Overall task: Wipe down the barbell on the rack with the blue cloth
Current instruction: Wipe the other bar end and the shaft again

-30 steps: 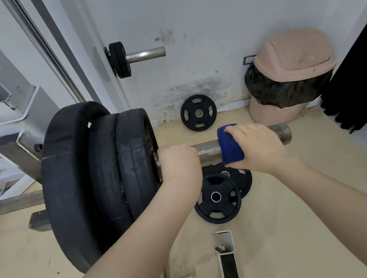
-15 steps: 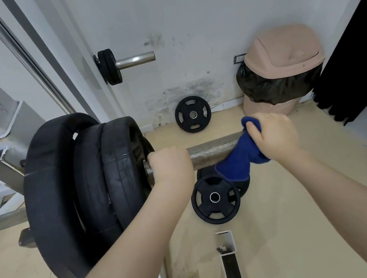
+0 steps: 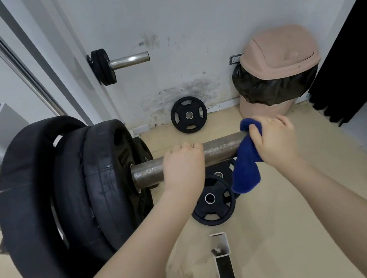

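The barbell's steel sleeve (image 3: 221, 148) sticks out to the right of several black weight plates (image 3: 67, 202). My left hand (image 3: 183, 166) grips the sleeve near its middle. My right hand (image 3: 273, 140) covers the sleeve's outer end and holds the blue cloth (image 3: 246, 167) against it. Part of the cloth hangs loose below the bar. The very tip of the sleeve is hidden under the cloth and hand.
Two small black plates (image 3: 212, 202) lie on the beige floor under the bar; another plate (image 3: 188, 114) leans on the white wall. A pink bin (image 3: 279, 68) with a black bag stands at the right. A storage peg (image 3: 128, 61) juts from the rack post. A white rack foot (image 3: 219, 245) lies near my feet.
My right hand slid the cloth outward from mid-sleeve to the bar's end, and the cloth now hangs down. My left hand has shifted right, away from the plates.
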Action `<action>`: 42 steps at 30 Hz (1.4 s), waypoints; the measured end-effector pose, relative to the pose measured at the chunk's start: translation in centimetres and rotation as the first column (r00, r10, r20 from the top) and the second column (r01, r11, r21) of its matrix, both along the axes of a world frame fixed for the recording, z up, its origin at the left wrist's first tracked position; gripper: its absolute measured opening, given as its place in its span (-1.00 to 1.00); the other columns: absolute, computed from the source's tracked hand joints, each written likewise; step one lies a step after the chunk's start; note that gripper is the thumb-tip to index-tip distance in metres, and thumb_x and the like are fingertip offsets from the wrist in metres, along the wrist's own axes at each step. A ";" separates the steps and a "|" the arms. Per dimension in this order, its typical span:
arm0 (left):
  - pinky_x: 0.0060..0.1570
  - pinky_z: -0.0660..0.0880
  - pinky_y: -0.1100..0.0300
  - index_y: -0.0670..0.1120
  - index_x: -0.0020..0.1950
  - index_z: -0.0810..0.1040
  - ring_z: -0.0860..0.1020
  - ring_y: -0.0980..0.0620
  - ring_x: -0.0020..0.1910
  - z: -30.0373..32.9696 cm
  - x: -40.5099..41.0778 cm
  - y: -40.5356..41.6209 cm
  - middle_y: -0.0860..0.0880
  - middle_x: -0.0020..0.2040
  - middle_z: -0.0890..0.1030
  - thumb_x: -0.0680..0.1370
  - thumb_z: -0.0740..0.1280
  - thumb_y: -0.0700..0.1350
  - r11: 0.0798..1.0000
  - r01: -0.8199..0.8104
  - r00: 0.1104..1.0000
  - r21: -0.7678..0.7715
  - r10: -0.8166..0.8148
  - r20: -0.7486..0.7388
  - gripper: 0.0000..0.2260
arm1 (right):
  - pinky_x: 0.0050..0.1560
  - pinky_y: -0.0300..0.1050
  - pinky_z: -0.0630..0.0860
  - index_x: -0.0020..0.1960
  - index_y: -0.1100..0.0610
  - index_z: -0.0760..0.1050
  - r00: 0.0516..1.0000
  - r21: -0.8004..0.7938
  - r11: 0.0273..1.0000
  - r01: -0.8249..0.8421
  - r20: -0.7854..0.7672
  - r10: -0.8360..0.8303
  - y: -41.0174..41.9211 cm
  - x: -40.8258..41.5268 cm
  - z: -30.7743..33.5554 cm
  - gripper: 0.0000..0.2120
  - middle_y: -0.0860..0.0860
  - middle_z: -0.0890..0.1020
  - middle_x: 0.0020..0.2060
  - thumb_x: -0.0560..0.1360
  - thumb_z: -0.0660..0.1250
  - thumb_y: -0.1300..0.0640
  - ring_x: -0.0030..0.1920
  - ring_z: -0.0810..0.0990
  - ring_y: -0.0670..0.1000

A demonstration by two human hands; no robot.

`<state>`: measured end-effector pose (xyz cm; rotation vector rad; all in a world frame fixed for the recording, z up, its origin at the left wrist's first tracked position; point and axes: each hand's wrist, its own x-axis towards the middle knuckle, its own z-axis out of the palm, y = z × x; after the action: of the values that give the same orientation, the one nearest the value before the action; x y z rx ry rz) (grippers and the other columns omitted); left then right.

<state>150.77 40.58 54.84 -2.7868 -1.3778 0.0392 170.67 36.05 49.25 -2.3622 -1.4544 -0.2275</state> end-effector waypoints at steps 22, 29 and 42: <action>-0.26 0.28 0.12 -0.11 0.11 0.40 0.55 -0.12 -0.07 -0.2 0.8 -0.1 -0.08 -0.03 0.58 0.54 0.27 -0.19 0.995 0.011 0.996 0.099 -0.003 -0.085 -0.84 | -0.23 -0.06 0.61 0.09 0.11 0.48 -0.578 -0.005 0.763 0.647 -0.656 0.486 -1.6 -3.7 -0.4 -0.55 0.10 0.66 -0.12 0.62 -0.06 -0.15 -0.11 0.60 0.07; -0.27 0.32 0.12 -0.14 0.09 0.42 0.55 -0.12 -0.08 -0.2 0.8 -0.2 -0.08 -0.05 0.57 0.52 0.20 -0.29 0.997 0.022 0.997 0.080 -0.016 -0.075 -0.83 | -0.08 0.04 0.45 0.31 0.17 0.36 -0.753 -0.078 0.844 0.530 -0.500 0.427 -0.7 -10.2 -0.8 -0.58 0.17 0.53 0.11 0.62 0.00 -0.07 0.03 0.51 0.15; -0.21 0.25 0.13 -0.12 0.16 0.41 0.54 -0.12 -0.02 -0.9 -0.3 -0.4 -0.08 0.02 0.57 0.54 0.27 -0.18 0.989 0.043 0.999 0.141 -0.039 -0.033 -0.80 | 0.05 0.00 0.54 0.28 0.00 0.36 -0.210 0.041 0.573 0.818 -0.908 0.364 -0.5 -7.1 0.6 -0.56 -0.03 0.56 0.14 0.54 0.11 -0.24 0.12 0.56 0.03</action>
<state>150.52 40.16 53.96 -2.6854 -1.2632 -0.0170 163.59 35.52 49.88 -1.1118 0.2362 0.7209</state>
